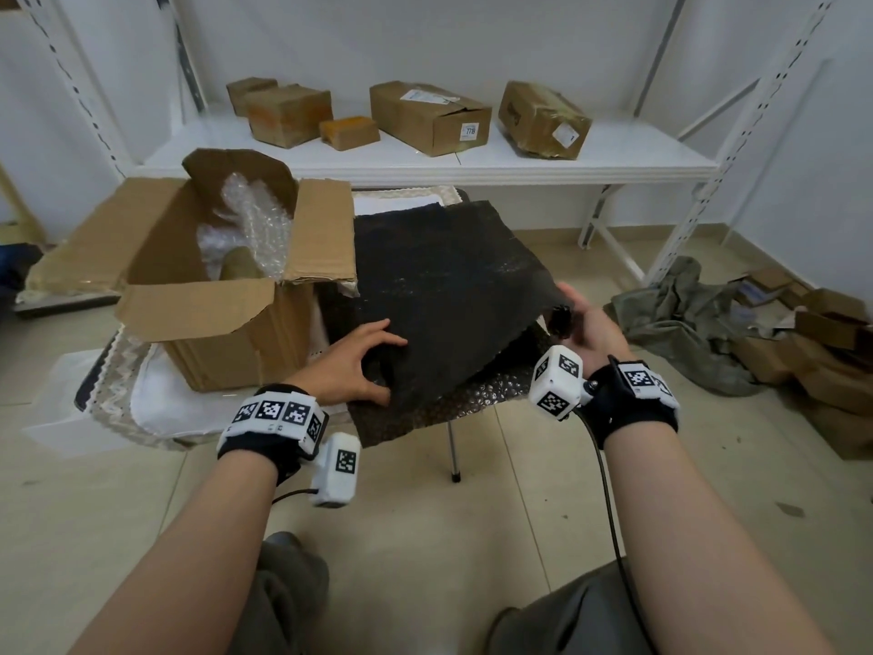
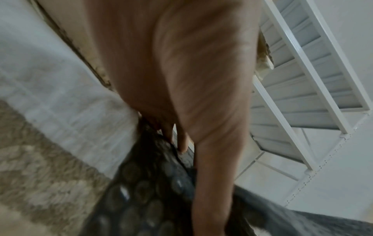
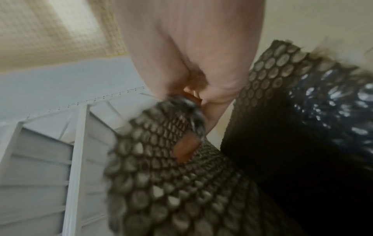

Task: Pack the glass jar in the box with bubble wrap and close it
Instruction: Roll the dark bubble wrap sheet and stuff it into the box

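Note:
A black bubble wrap sheet (image 1: 449, 286) covers the small table to the right of an open cardboard box (image 1: 212, 323). Inside the box are clear bubble wrap (image 1: 255, 219) and a tan shape (image 1: 241, 264) that I cannot identify. No glass jar is plainly visible. My left hand (image 1: 359, 366) rests on the sheet's near left part, fingers and thumb spread over a raised fold; its fingertips (image 2: 179, 143) touch the black bubble wrap (image 2: 151, 183). My right hand (image 1: 574, 314) pinches the sheet's right corner and holds it lifted. Close up, my right hand (image 3: 201, 99) grips the black bubble wrap (image 3: 171, 183).
A white cloth with a lace edge (image 1: 156, 399) lies under the box. Behind stands a white shelf (image 1: 425, 167) carrying several cardboard boxes (image 1: 427, 118). A heap of grey cloth (image 1: 685, 323) and flattened cardboard (image 1: 826, 352) lies on the tiled floor at the right. One table leg (image 1: 452, 446) shows below.

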`<state>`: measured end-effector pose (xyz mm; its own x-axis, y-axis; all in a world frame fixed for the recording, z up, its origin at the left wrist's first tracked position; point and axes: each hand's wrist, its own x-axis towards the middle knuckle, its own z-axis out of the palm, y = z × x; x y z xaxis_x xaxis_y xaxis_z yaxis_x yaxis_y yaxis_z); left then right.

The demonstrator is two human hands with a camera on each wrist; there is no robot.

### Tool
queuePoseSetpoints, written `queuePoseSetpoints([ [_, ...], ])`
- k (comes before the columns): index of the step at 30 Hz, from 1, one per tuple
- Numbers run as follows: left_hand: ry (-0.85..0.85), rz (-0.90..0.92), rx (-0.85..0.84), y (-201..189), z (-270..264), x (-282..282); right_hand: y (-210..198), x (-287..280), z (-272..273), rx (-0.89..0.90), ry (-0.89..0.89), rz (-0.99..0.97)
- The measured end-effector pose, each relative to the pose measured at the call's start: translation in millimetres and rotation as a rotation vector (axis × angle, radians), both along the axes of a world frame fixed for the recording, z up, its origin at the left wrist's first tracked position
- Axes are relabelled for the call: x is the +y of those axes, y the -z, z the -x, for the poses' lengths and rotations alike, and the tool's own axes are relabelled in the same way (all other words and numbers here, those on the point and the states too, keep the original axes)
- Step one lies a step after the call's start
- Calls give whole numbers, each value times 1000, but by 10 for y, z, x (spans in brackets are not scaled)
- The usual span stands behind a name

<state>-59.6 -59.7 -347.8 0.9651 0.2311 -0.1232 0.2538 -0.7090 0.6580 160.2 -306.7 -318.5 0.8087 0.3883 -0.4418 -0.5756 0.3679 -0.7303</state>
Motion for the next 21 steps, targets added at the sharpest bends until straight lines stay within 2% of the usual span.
queuePoseSetpoints([
  [4,-138,11,-263,-20,-31,-21,93,-7,-49,-19,-53,-15],
  [6,-217,66,-342,-26,-60,-23,-10,-4,31,-55,-5,16],
  [9,-383,266,-335,-65,-88,-54,-50,9,40,-205,-13,66],
  [14,-483,310,-413,-61,-147,-33,-48,33,100,-343,-97,142],
  [17,-524,337,-412,-61,-160,-20,-45,84,105,-384,-80,180],
  [21,-555,443,-438,-10,-176,12,-35,135,123,-474,-48,136],
])
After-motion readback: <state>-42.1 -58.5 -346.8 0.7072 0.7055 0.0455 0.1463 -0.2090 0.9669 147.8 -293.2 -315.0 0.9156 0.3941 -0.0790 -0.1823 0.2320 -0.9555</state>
